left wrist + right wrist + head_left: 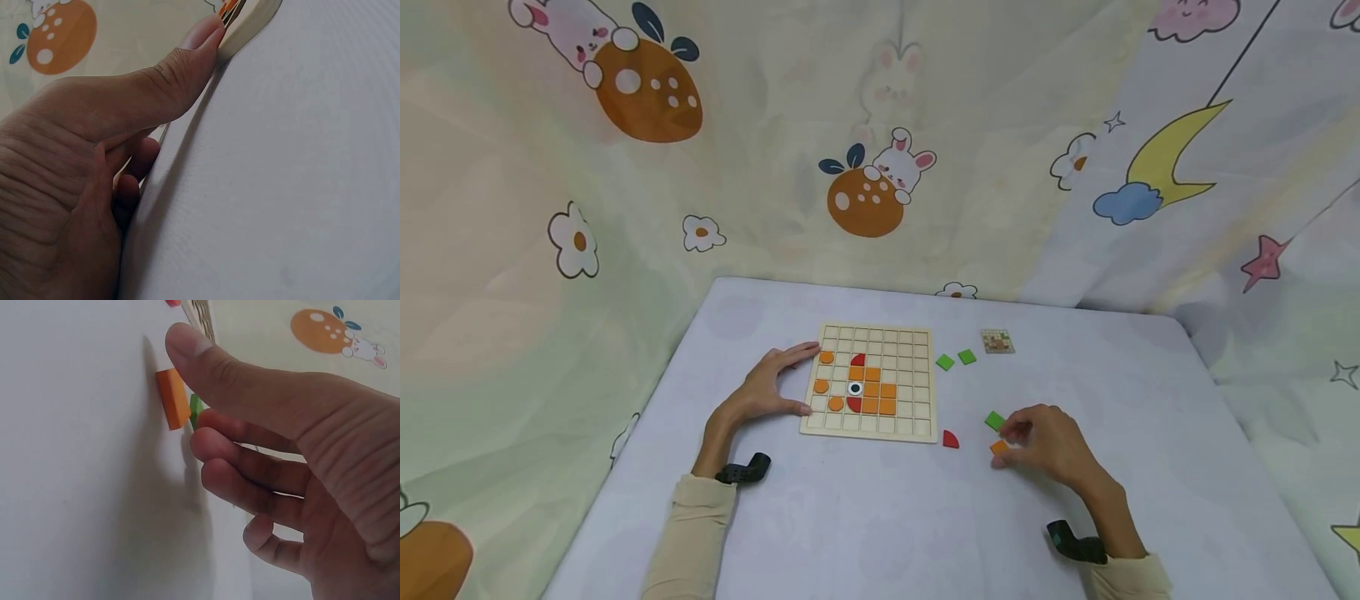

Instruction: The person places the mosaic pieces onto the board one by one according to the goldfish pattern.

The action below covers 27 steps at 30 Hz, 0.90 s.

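Observation:
My left hand (763,385) is spread along the left edge of a square wooden grid board (917,383). Its thumb (203,40) touches the board's edge near the front corner, and a fingertip touches farther up. Orange squares (871,390), red quarter-circles (857,360), orange discs (826,357) and an eye piece (855,388) lie on the grid. To the right, my right hand (1048,442) has its thumb and fingers apart around an orange square tile (172,400) on the table. Just beyond that tile is a green tile (995,421).
Two more green tiles (945,362) lie right of the board, near a small patterned card (997,341). A red quarter-circle (951,439) lies by the board's front right corner. A white cloth covers the table (865,517); a printed curtain (760,167) hangs behind it.

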Motion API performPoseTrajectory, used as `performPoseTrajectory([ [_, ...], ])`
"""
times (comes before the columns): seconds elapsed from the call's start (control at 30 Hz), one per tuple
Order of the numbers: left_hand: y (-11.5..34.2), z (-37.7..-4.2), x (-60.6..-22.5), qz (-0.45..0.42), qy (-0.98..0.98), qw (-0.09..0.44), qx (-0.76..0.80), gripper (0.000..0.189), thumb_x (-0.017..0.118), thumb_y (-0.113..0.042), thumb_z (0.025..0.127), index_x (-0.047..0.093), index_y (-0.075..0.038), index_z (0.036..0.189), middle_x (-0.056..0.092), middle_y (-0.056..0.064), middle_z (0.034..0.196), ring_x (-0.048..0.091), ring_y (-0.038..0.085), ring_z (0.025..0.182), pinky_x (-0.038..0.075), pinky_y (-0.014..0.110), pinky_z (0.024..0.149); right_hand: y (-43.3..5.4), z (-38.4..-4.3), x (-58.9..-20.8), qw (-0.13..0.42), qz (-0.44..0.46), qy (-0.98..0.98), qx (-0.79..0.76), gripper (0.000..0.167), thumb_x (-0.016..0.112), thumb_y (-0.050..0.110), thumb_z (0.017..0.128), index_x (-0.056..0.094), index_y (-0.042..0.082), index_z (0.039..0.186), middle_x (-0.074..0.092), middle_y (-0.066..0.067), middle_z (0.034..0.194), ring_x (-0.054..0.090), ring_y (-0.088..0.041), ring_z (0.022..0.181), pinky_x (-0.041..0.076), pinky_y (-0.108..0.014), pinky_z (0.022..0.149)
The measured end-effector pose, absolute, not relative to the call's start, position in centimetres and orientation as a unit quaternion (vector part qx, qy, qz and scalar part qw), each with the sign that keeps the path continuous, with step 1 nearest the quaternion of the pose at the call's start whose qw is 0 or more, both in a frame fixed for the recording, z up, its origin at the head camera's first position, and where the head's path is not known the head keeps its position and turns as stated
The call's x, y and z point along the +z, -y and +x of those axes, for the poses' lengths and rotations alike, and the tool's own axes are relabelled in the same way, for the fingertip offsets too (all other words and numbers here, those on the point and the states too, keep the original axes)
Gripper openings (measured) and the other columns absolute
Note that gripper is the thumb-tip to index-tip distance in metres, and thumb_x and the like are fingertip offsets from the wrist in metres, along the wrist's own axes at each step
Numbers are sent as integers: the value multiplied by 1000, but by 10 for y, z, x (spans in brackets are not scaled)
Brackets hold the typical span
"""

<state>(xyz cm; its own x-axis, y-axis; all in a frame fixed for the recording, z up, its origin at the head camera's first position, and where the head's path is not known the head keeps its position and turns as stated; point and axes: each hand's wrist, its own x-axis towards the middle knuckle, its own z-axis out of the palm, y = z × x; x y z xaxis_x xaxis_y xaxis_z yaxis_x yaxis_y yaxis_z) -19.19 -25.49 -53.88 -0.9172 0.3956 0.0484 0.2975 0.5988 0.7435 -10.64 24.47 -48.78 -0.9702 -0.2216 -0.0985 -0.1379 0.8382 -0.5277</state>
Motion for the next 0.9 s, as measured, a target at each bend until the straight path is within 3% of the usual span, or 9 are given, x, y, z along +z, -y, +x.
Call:
performPoseTrajectory([
  [0.43, 255, -191, -538, 185, -894, 64, 403, 111, 103, -41, 69, 50, -26, 165, 43, 1, 176, 46, 33, 145, 37, 69, 122, -245, -94, -497, 46, -83, -966, -242, 30, 103, 34, 74, 81, 19, 88, 67, 9, 76, 57, -12, 77, 47, -29, 71],
  [0.9, 255, -191, -538, 183, -895, 69, 402, 112, 103, -41, 68, 50, -26, 166, 43, 1, 176, 45, 33, 147, 37, 69, 121, -242, -93, -495, -4, -132, -960, -248, 21, 95, 15, 81, 81, 15, 97, 74, 8, 87, 62, -10, 84, 54, -34, 80],
])
